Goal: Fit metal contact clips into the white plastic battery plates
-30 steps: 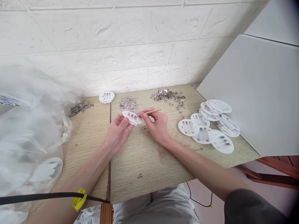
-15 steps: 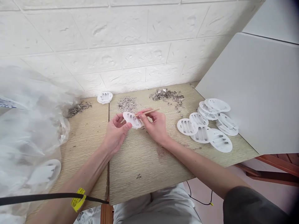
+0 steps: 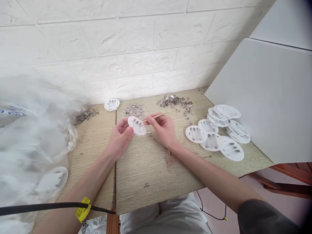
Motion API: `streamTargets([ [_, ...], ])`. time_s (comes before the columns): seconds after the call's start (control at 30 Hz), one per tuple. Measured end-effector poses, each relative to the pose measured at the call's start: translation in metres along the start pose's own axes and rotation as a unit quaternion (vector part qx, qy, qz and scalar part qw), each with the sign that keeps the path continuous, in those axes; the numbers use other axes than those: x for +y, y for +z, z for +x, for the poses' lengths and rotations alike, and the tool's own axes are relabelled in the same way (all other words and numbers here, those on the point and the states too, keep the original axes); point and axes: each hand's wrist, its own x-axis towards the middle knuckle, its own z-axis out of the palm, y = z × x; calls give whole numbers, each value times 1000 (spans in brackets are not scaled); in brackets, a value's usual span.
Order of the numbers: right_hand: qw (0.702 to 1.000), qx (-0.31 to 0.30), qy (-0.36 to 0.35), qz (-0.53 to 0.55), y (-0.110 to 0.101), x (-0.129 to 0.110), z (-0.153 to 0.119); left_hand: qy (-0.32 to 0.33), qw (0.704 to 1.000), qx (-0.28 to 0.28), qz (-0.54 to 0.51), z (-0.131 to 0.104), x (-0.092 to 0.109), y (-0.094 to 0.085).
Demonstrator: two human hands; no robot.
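Observation:
My left hand (image 3: 121, 135) pinches the near left edge of a white oval battery holder (image 3: 137, 126), tilted above the tabletop. Small metal contacts show in its slots. My right hand (image 3: 162, 127) is closed around a thin wooden stick (image 3: 156, 117). The stick's tip points left at the holder's upper right edge; whether it touches cannot be made out. Just behind the holder lies a pile of small silver metal pieces (image 3: 134, 110). Another pile of darker metal contacts (image 3: 174, 101) is spread beyond my right hand.
Several white battery holders (image 3: 209, 141) overlap at the right beside a grey panel (image 3: 263, 97). A few more holders (image 3: 111, 104) stand by the wall. Clear plastic bags (image 3: 31, 139) fill the left side, near a third metal pile (image 3: 86, 115). A black cable (image 3: 48, 207) crosses the front left.
The holder has turned a little in my left hand, its face now more toward me. The stick's tip has drawn back from over the holder to its right edge. The view shifted slightly.

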Motion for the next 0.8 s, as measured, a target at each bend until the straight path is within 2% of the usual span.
streamTargets([
  [0.5,990,-6,-42,-134,1,0,-5,-35,997,49,-46,-3,-2,7],
  [0.8,980,16,-82,-180,6,2,-10,-22,997,61,-51,-5,-5,10],
])
